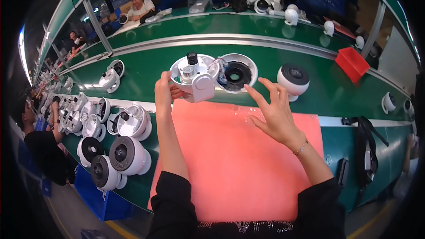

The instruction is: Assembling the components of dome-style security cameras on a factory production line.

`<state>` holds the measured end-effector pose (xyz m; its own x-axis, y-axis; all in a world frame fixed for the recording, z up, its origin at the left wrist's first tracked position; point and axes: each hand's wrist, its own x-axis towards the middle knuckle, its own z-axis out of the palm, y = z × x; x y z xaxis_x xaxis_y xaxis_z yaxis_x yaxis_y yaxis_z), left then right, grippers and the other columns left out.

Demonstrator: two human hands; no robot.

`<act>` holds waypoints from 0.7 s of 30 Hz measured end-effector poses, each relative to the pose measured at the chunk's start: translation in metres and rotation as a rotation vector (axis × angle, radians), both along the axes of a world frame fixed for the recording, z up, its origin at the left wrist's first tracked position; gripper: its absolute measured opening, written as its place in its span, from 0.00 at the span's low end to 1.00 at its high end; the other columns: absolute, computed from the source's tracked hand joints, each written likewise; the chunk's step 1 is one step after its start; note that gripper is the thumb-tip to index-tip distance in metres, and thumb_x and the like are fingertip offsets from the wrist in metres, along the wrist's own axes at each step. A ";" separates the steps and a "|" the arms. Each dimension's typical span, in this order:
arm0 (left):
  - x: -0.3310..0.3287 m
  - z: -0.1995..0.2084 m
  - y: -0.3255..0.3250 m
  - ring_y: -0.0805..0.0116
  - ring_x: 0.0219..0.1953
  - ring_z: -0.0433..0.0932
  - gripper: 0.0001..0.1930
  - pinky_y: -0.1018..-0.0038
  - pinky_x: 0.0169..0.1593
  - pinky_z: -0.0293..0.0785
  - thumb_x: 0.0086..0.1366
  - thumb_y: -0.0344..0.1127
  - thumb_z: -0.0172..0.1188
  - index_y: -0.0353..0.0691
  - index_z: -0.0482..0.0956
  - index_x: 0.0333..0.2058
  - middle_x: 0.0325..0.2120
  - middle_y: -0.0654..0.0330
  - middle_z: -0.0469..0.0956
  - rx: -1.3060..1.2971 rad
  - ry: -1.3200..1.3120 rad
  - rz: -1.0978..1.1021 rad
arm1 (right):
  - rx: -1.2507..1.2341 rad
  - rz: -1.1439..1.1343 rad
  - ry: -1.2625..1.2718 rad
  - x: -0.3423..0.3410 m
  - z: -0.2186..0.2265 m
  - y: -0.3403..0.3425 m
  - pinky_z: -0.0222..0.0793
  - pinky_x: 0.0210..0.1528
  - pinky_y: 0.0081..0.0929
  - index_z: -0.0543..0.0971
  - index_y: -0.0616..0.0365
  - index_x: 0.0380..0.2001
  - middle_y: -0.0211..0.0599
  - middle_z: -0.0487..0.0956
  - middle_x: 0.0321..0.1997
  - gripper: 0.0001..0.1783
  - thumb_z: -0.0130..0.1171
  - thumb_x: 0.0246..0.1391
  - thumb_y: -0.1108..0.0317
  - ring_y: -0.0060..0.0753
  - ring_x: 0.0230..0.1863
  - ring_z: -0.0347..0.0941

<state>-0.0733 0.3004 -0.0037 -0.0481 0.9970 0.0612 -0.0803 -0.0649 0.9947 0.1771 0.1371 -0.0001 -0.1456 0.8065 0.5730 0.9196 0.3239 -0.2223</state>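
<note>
My left hand (164, 90) is closed round the left side of an opened white ball-shaped camera housing (204, 87), which it holds up above the far edge of the pink mat (239, 163). A black cylinder and a silvery round part show inside the housing. Thin wires run from it to the round front cover (246, 76), white-rimmed with a black ring inside, just to its right. My right hand (280, 115) is open, fingers spread. Its index fingertip is at the cover's lower right rim; whether they touch I cannot tell.
A closed white camera with a black face (293, 79) stands at right on the green bench. Several more cameras (128, 155) crowd the left side, above a blue bin (104, 197). A red tray (352, 64) and black strap (372, 150) are at right. Co-workers sit across and at left.
</note>
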 end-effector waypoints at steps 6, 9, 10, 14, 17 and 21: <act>0.021 0.016 -0.025 0.75 0.18 0.72 0.19 0.81 0.20 0.66 0.57 0.50 0.46 0.38 0.73 0.25 0.19 0.62 0.74 0.129 -0.025 -0.122 | 0.257 -0.058 -0.089 0.013 -0.019 -0.034 0.56 0.51 0.38 0.77 0.48 0.39 0.34 0.66 0.53 0.28 0.63 0.26 0.79 0.48 0.52 0.55; 0.026 0.023 -0.033 0.76 0.23 0.71 0.18 0.81 0.26 0.63 0.56 0.49 0.49 0.39 0.74 0.25 0.22 0.65 0.73 0.124 -0.079 -0.191 | 0.479 -0.039 -0.156 0.022 -0.023 -0.052 0.58 0.50 0.38 0.79 0.48 0.29 0.32 0.73 0.46 0.20 0.64 0.26 0.78 0.47 0.52 0.55; 0.026 0.024 -0.034 0.76 0.24 0.71 0.18 0.80 0.27 0.64 0.56 0.49 0.50 0.38 0.74 0.25 0.22 0.64 0.73 0.124 -0.097 -0.217 | 0.484 -0.012 -0.160 0.021 -0.022 -0.057 0.59 0.50 0.38 0.79 0.48 0.29 0.31 0.73 0.45 0.19 0.64 0.26 0.78 0.47 0.52 0.56; 0.026 0.022 -0.047 0.72 0.33 0.75 0.17 0.77 0.36 0.68 0.55 0.46 0.53 0.35 0.77 0.31 0.27 0.62 0.75 0.251 -0.085 -0.388 | 0.383 0.088 -0.107 0.021 -0.015 -0.080 0.63 0.49 0.39 0.78 0.50 0.28 0.31 0.73 0.47 0.18 0.64 0.26 0.77 0.50 0.53 0.55; 0.026 -0.023 -0.020 0.71 0.41 0.74 0.11 0.76 0.45 0.70 0.58 0.34 0.53 0.37 0.77 0.37 0.38 0.61 0.74 0.076 -0.133 -0.655 | 0.094 0.278 0.158 0.013 0.000 -0.103 0.66 0.48 0.43 0.76 0.57 0.30 0.40 0.77 0.43 0.18 0.64 0.27 0.76 0.52 0.49 0.67; 0.048 -0.032 -0.042 0.61 0.49 0.69 0.17 0.72 0.53 0.64 0.59 0.27 0.49 0.41 0.74 0.47 0.47 0.56 0.71 0.762 -0.031 -1.380 | -0.311 0.495 0.507 0.000 0.007 -0.122 0.71 0.48 0.37 0.74 0.63 0.33 0.47 0.78 0.39 0.16 0.63 0.35 0.79 0.51 0.48 0.73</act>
